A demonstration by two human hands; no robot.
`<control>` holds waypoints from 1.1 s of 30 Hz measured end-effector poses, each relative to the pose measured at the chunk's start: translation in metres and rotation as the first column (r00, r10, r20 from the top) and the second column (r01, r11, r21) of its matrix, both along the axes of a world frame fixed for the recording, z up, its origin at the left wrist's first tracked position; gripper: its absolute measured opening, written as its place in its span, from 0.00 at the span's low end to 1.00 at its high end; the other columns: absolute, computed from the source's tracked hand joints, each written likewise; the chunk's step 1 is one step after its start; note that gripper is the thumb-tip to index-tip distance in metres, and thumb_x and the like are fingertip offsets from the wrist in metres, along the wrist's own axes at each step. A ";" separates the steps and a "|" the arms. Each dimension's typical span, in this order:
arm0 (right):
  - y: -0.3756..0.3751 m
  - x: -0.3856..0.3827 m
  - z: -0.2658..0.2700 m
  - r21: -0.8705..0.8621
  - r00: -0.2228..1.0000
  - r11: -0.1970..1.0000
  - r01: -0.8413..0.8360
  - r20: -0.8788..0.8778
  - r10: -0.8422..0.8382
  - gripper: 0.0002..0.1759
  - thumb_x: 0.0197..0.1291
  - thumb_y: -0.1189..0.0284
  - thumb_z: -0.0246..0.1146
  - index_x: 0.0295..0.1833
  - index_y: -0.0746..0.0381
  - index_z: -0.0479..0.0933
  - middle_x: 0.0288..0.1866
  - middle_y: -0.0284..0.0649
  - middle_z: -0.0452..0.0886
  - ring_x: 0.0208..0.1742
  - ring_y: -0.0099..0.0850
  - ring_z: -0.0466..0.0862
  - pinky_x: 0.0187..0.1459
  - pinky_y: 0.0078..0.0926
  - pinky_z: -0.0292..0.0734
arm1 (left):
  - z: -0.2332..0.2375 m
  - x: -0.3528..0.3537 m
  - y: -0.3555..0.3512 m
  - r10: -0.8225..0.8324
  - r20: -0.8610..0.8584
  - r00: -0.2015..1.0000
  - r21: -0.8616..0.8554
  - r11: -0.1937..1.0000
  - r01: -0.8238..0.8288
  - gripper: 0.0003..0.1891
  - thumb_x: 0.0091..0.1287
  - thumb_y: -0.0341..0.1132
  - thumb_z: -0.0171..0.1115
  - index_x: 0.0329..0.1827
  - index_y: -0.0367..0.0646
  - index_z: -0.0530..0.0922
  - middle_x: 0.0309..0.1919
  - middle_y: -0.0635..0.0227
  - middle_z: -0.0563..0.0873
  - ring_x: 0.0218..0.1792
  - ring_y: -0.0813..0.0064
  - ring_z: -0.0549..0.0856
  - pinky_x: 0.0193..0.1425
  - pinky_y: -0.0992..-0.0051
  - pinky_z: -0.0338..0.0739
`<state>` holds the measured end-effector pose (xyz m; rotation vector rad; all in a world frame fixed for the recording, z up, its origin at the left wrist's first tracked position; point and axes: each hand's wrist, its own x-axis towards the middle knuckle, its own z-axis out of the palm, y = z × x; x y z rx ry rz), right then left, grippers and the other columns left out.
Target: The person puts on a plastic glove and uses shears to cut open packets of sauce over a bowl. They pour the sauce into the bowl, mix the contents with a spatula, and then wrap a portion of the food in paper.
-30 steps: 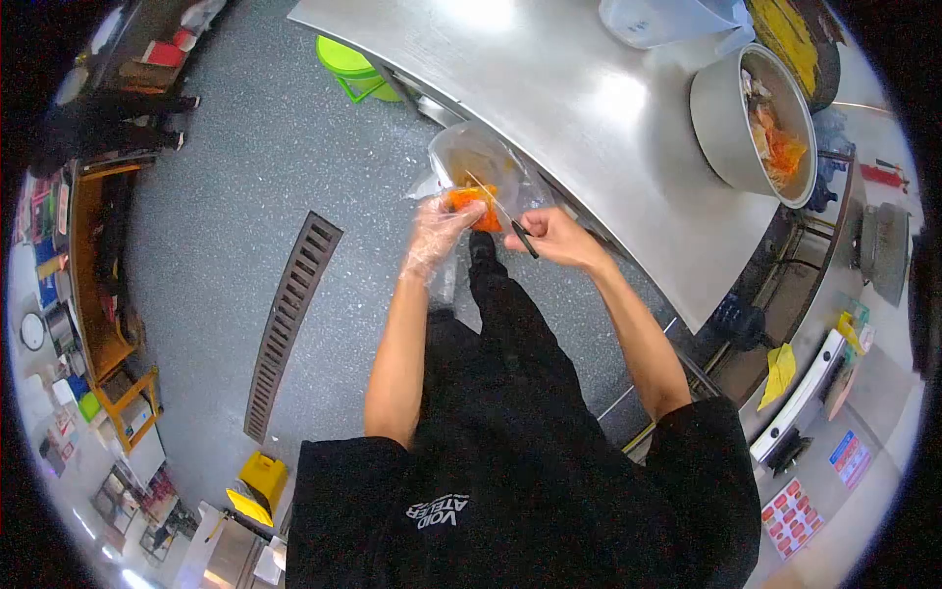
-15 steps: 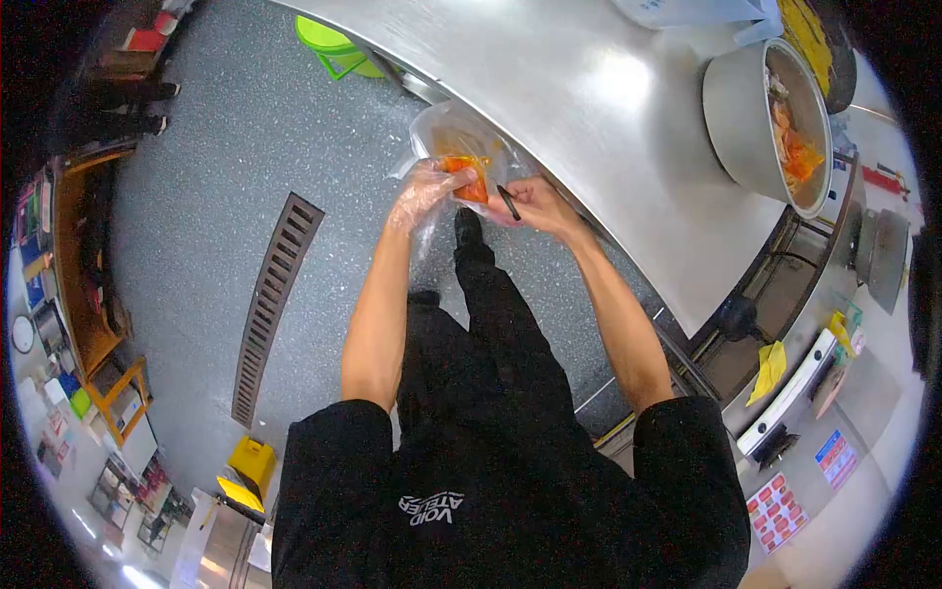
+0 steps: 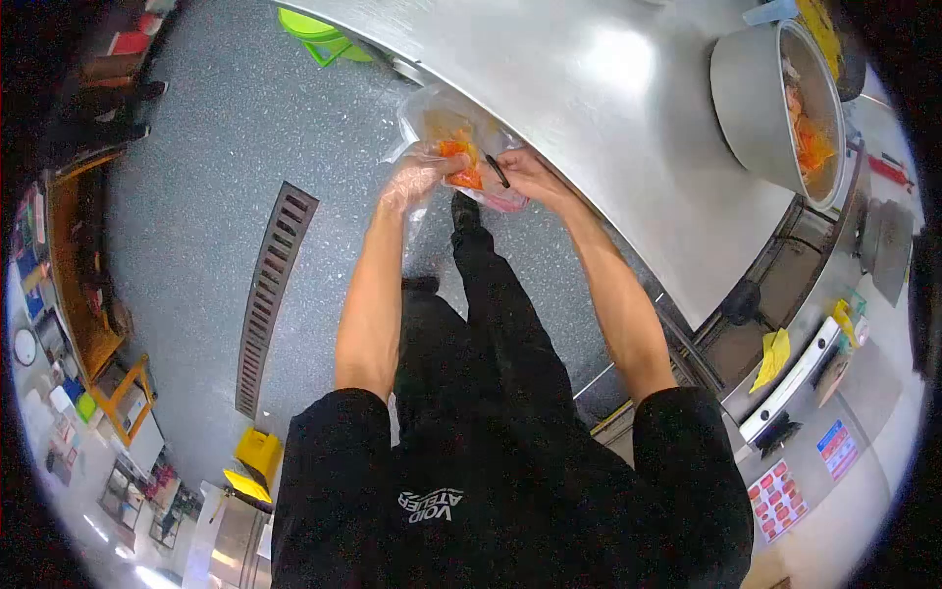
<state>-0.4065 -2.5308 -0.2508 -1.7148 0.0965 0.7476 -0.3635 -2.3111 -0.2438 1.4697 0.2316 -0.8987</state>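
Note:
Orange-red food (image 3: 461, 165) is pinched by my left hand (image 3: 417, 179), which wears a clear plastic glove. Around it a clear plastic bag (image 3: 432, 113) hangs beside the counter's edge, with orange smears inside. My right hand (image 3: 527, 175) is bare and closed on the bag's near right side. A thin black object (image 3: 497, 171), perhaps a pen, sticks out from its fingers. Both hands are in front of my body, above the floor.
The steel counter (image 3: 628, 137) bears a large metal pot (image 3: 756, 108) of orange food at right. A green bin (image 3: 319, 37) stands under its far edge. A floor drain (image 3: 275, 294) runs at left, near a yellow object (image 3: 257, 452). Another person's dark legs (image 3: 103, 113) show far left.
Both hands have shifted slightly up and left with the bag. The orange food shows lower over the glove less, and the bag is spread wider. The view has turned a little.

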 end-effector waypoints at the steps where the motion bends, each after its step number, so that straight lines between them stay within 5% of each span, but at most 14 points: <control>1: 0.001 -0.005 -0.006 0.019 0.999 0.999 0.035 0.006 -0.035 0.23 0.64 0.52 0.65 0.25 0.57 0.75 0.20 0.20 0.67 0.24 0.13 0.65 0.22 0.21 0.57 | -0.005 -0.001 0.003 0.008 0.001 1.000 -0.005 1.000 -0.008 0.16 0.59 0.34 0.72 0.46 0.34 0.83 0.40 0.64 0.88 0.40 0.75 0.85 0.49 0.75 0.80; 6: 0.003 -0.004 0.010 0.142 0.989 0.986 0.089 -0.129 -0.071 0.22 0.63 0.53 0.67 0.25 0.57 0.76 0.20 0.21 0.68 0.24 0.14 0.65 0.23 0.20 0.56 | -0.014 -0.001 0.007 0.024 -0.023 0.999 -0.032 0.999 -0.025 0.17 0.57 0.34 0.74 0.46 0.34 0.83 0.40 0.64 0.88 0.40 0.76 0.85 0.46 0.75 0.81; 9: 0.012 -0.003 0.037 -0.038 0.953 0.997 0.071 -0.293 -0.079 0.23 0.63 0.52 0.67 0.24 0.57 0.74 0.20 0.22 0.69 0.23 0.14 0.66 0.22 0.18 0.57 | -0.017 0.000 0.013 -0.051 0.006 0.999 -0.027 0.998 0.051 0.18 0.62 0.36 0.70 0.51 0.34 0.81 0.43 0.64 0.87 0.43 0.75 0.84 0.51 0.74 0.79; 13: 0.007 -0.009 0.030 -0.018 0.979 0.998 -0.057 -0.199 0.052 0.23 0.63 0.51 0.66 0.26 0.57 0.74 0.21 0.24 0.71 0.23 0.14 0.68 0.22 0.18 0.59 | -0.013 0.002 0.014 -0.066 0.045 0.997 -0.073 0.995 0.069 0.18 0.59 0.39 0.73 0.46 0.35 0.84 0.40 0.64 0.88 0.40 0.75 0.85 0.48 0.74 0.80; 18: 0.000 0.008 0.047 0.006 0.974 0.989 -0.145 -0.174 0.144 0.22 0.63 0.50 0.66 0.29 0.58 0.76 0.21 0.24 0.70 0.23 0.15 0.68 0.23 0.19 0.59 | -0.014 0.006 0.011 -0.180 0.109 0.978 0.077 0.982 0.173 0.20 0.58 0.44 0.73 0.46 0.36 0.84 0.39 0.62 0.88 0.40 0.74 0.85 0.49 0.74 0.79; 21: -0.004 -0.003 -0.038 0.064 0.998 0.996 0.065 -0.010 -0.065 0.23 0.62 0.49 0.65 0.28 0.57 0.76 0.20 0.24 0.68 0.23 0.15 0.66 0.22 0.19 0.59 | -0.017 0.007 0.012 -0.122 0.080 0.989 0.069 0.991 0.116 0.22 0.57 0.44 0.74 0.46 0.35 0.84 0.39 0.62 0.88 0.41 0.74 0.85 0.49 0.74 0.79; 23: -0.003 0.004 0.009 0.042 1.000 0.999 0.008 0.003 -0.008 0.24 0.63 0.49 0.65 0.27 0.58 0.77 0.21 0.24 0.69 0.24 0.15 0.67 0.24 0.19 0.60 | -0.017 0.007 0.014 -0.066 0.048 0.997 0.037 0.997 0.064 0.22 0.56 0.43 0.75 0.46 0.35 0.84 0.40 0.62 0.88 0.41 0.73 0.85 0.49 0.73 0.79; 27: -0.005 -0.009 0.056 -0.098 0.981 0.991 -0.088 -0.181 0.069 0.32 0.58 0.40 0.63 0.22 0.59 0.75 0.16 0.27 0.65 0.21 0.21 0.65 0.23 0.22 0.55 | -0.020 0.005 0.016 0.020 0.018 1.000 0.024 0.999 -0.021 0.23 0.56 0.41 0.75 0.47 0.32 0.82 0.41 0.61 0.88 0.41 0.73 0.86 0.49 0.73 0.80; 29: -0.013 -0.030 0.007 -0.131 0.989 0.987 -0.096 -0.122 0.080 0.34 0.56 0.37 0.63 0.20 0.58 0.75 0.16 0.26 0.67 0.21 0.21 0.66 0.23 0.22 0.56 | -0.021 0.005 0.019 0.020 0.012 1.000 0.037 0.999 -0.020 0.23 0.57 0.40 0.75 0.48 0.31 0.81 0.41 0.61 0.88 0.41 0.73 0.86 0.49 0.73 0.81; 33: -0.014 -0.026 0.007 -0.157 0.979 0.978 -0.137 -0.171 0.110 0.31 0.56 0.38 0.65 0.24 0.58 0.77 0.19 0.24 0.70 0.21 0.18 0.66 0.22 0.22 0.55 | -0.011 0.006 0.016 -0.046 -0.015 0.999 0.021 0.999 0.046 0.22 0.59 0.38 0.73 0.50 0.31 0.80 0.42 0.61 0.87 0.41 0.73 0.86 0.49 0.73 0.81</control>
